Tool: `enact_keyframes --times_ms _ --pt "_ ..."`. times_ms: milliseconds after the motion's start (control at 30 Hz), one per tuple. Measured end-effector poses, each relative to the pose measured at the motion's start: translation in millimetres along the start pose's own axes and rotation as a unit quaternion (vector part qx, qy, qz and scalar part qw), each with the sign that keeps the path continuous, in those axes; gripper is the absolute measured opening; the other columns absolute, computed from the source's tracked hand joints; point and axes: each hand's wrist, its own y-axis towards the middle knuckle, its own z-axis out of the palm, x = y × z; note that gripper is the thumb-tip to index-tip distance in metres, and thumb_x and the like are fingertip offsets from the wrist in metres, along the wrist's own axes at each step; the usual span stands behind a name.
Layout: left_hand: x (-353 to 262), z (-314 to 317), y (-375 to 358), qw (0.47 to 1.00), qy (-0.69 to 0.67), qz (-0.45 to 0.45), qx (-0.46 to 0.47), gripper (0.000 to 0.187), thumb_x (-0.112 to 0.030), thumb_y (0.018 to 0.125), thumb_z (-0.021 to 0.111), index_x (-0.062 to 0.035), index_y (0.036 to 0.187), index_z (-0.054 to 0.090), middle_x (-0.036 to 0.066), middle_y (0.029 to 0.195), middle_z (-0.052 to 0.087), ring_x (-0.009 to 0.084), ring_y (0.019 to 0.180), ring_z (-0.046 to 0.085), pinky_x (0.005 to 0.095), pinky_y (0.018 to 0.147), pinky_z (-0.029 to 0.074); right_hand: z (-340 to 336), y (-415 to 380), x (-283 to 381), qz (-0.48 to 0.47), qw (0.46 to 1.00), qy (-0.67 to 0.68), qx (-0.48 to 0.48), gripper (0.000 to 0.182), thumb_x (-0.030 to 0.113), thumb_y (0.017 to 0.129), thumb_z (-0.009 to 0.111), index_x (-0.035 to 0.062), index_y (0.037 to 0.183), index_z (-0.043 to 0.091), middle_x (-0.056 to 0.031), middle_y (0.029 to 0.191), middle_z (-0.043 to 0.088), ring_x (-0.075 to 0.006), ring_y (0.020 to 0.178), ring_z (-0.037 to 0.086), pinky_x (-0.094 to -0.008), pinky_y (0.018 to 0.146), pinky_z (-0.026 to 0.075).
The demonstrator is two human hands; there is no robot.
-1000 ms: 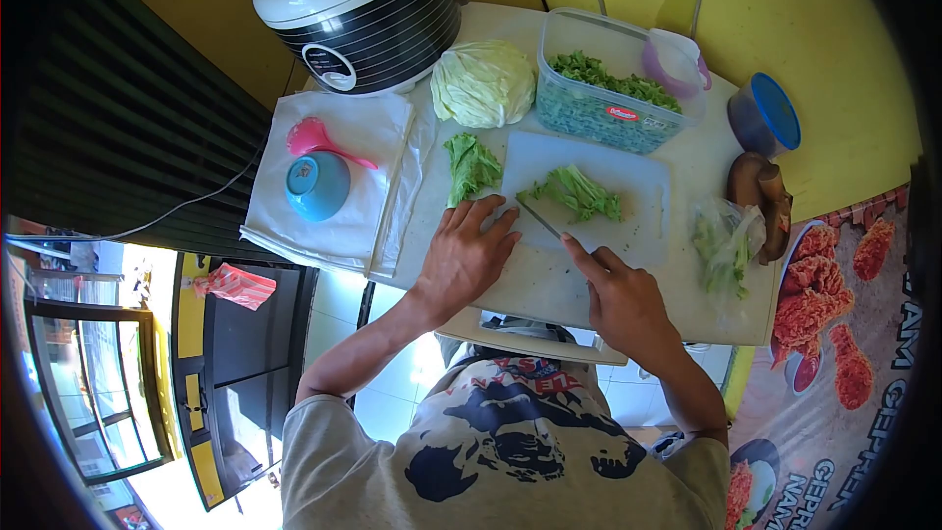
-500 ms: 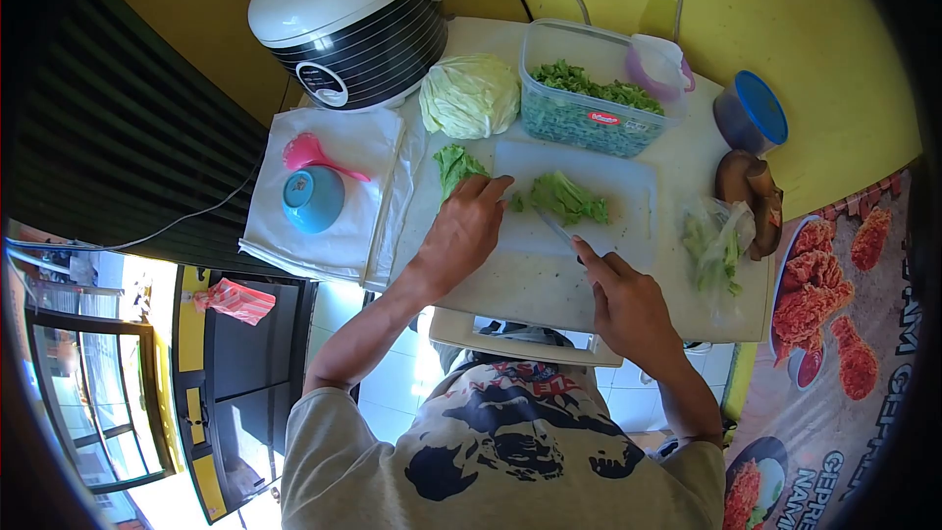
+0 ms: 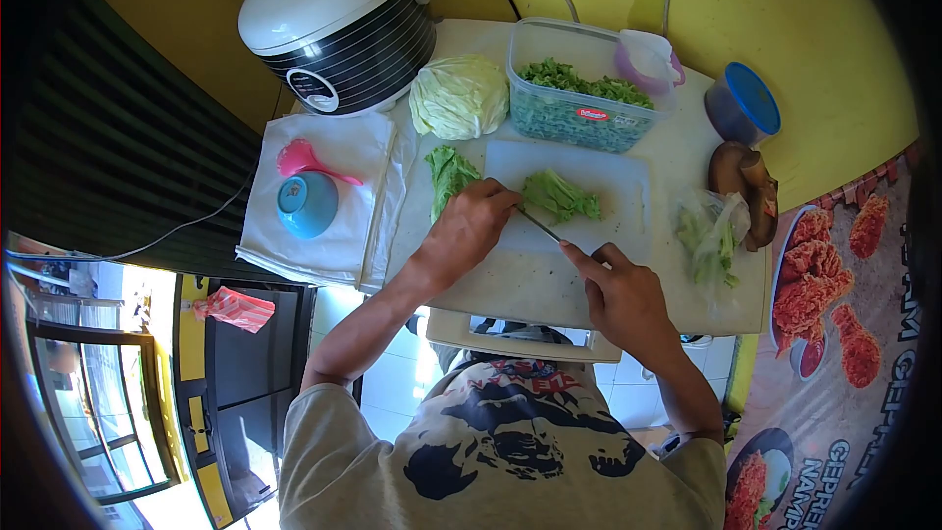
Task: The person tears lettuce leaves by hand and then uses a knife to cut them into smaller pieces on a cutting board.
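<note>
My right hand (image 3: 623, 294) grips the handle of a knife (image 3: 539, 225), whose blade points up and left to the fingertips of my left hand (image 3: 472, 226). The left fingers are pinched together at the blade's tip; what they hold is too small to make out. A piece of green lettuce (image 3: 559, 195) lies on the white cutting board (image 3: 618, 231), right of the blade. Another lettuce leaf (image 3: 450, 173) lies just beyond my left hand, at the board's left side.
Behind the board are a pale cabbage (image 3: 459, 98) and a clear tub (image 3: 579, 123) of cut greens. A rice cooker (image 3: 358, 49) and blue bowl (image 3: 308, 204) stand left. On the right are a plastic bag (image 3: 711, 236) with greens and a blue-lidded container (image 3: 743, 104).
The knife blade has moved from beside the lettuce piece up to my left fingertips. My left hand has shifted slightly, and the whole view has moved a little.
</note>
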Motion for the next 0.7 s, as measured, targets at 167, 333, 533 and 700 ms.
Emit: enact_keyframes --times_ms 167,333,533,700 --pt "-0.9 -0.1 -1.5 1.0 -0.01 0.022 -0.006 0.027 0.003 0.093 0.064 0.0001 0.119 0.068 0.02 0.102 0.066 0.0402 0.092 0.067 0.0469 0.082 0.057 1.7 -1.4 -5.2 -0.02 0.999 -0.003 -0.037 0.051 -0.002 0.087 0.066 0.0206 0.133 0.072 -0.0081 0.096 0.066 -0.0285 0.064 0.067 -0.0419 0.061 0.056" --pt "-2.6 0.4 -0.6 0.999 -0.03 0.015 0.0 0.027 0.002 0.093 0.064 -0.001 0.119 0.068 0.019 0.101 0.065 0.04 0.091 0.067 0.0459 0.081 0.058 -22.3 -8.0 -0.8 0.001 0.999 -0.003 -0.032 0.047 -0.004 0.086 0.066 0.0185 0.126 0.075 -0.0086 0.094 0.066 -0.0282 0.065 0.067 -0.0419 0.061 0.054" --pt "-0.2 9.5 4.0 0.999 0.009 0.051 0.013 0.021 -0.004 0.095 0.069 -0.0038 0.115 0.071 0.015 0.102 0.067 0.0356 0.091 0.07 0.0447 0.082 0.059 -29.5 -9.9 -8.5 0.046 0.998 -0.013 -0.035 0.045 -0.004 0.088 0.064 0.0134 0.129 0.073 -0.0117 0.089 0.066 -0.0319 0.069 0.068 -0.0435 0.063 0.054" --pt "3.2 18.7 10.9 0.996 0.053 0.074 0.011 0.017 -0.004 0.094 0.069 -0.0021 0.111 0.07 0.015 0.101 0.065 0.0339 0.092 0.069 0.0434 0.083 0.059 -26.7 -11.6 -10.3 0.069 0.997 0.035 -0.014 0.047 -0.004 0.091 0.062 0.0119 0.135 0.068 -0.0134 0.09 0.067 -0.034 0.073 0.068 -0.0443 0.067 0.054"
